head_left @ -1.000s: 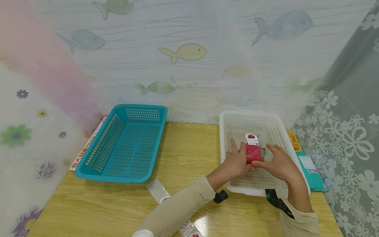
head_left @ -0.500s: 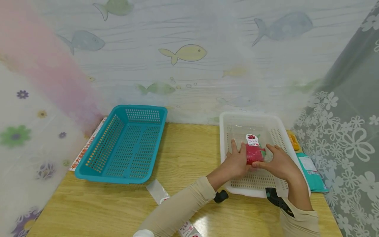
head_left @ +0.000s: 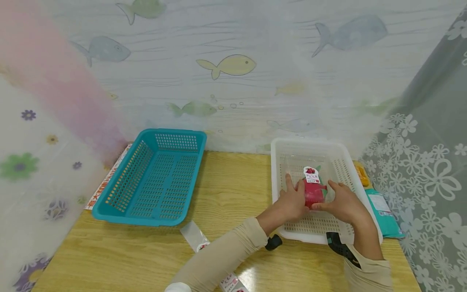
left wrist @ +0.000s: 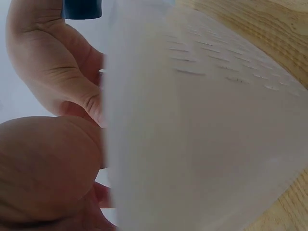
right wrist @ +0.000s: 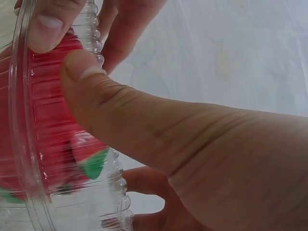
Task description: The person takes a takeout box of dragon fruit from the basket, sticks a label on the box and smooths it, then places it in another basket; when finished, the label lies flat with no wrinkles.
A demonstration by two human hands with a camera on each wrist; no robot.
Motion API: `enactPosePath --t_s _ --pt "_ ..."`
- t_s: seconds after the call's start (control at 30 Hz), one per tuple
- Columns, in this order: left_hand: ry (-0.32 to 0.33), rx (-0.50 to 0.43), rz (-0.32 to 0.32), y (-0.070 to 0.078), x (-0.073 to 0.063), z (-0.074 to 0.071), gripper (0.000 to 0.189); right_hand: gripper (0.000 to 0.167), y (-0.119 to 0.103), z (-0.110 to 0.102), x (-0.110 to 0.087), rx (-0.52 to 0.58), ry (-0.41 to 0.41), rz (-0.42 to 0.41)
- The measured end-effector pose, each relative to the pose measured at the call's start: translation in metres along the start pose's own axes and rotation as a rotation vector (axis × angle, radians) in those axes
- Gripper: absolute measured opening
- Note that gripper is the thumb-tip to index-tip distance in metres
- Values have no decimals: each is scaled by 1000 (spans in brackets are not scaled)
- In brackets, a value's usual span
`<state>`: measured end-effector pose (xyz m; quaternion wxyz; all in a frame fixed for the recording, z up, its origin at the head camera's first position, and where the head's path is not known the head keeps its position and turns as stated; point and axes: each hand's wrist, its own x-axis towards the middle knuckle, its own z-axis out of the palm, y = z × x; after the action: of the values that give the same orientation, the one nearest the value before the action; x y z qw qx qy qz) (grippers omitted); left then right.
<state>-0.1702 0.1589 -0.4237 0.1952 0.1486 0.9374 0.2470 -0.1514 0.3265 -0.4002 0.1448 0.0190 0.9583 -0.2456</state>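
Observation:
A clear plastic clamshell box with a red dragon fruit inside is over the white basket. A white sticker with a red fruit picture is on its lid. My left hand grips the box's left side, its thumb at the near edge. My right hand holds the right side. In the right wrist view both thumbs press on the ribbed wall, the right thumb beside the left one, with fingers behind the box. The basket's wall hides part of my left hand in the left wrist view.
A blue basket stands at the left on the wooden table. A strip of stickers lies partly under my left sleeve. Right of the white basket are a teal packet and a yellow item.
The box and its fruit have shifted slightly toward me, with the sticker a little lower in the head view. Both hands keep hold of the box.

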Motion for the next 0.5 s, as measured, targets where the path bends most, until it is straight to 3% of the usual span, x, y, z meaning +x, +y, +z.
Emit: enactPosePath --t_s 0.5 --pt "-11 84 -14 1 1 9 82 109 4 7 2 0 -11 15"
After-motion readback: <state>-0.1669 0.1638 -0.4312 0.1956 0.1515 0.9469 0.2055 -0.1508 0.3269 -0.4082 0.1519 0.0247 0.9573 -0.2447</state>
